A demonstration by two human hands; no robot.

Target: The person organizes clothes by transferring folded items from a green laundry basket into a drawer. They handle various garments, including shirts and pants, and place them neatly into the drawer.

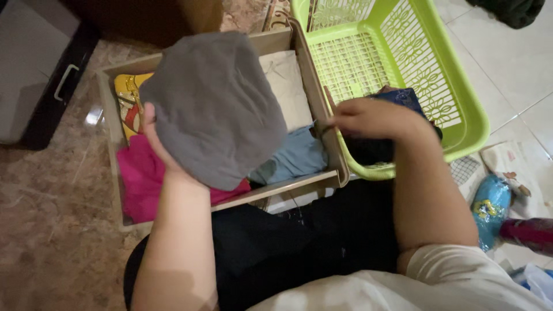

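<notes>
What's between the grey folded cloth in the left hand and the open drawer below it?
Nothing visible. The left hand holds the grey cloth directly above the drawer, which already holds pink, blue, cream and yellow clothes.

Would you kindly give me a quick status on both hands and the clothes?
Left hand holding folded grey garment above open drawer. Right hand on dark clothes in green basket. Nothing between them.
</notes>
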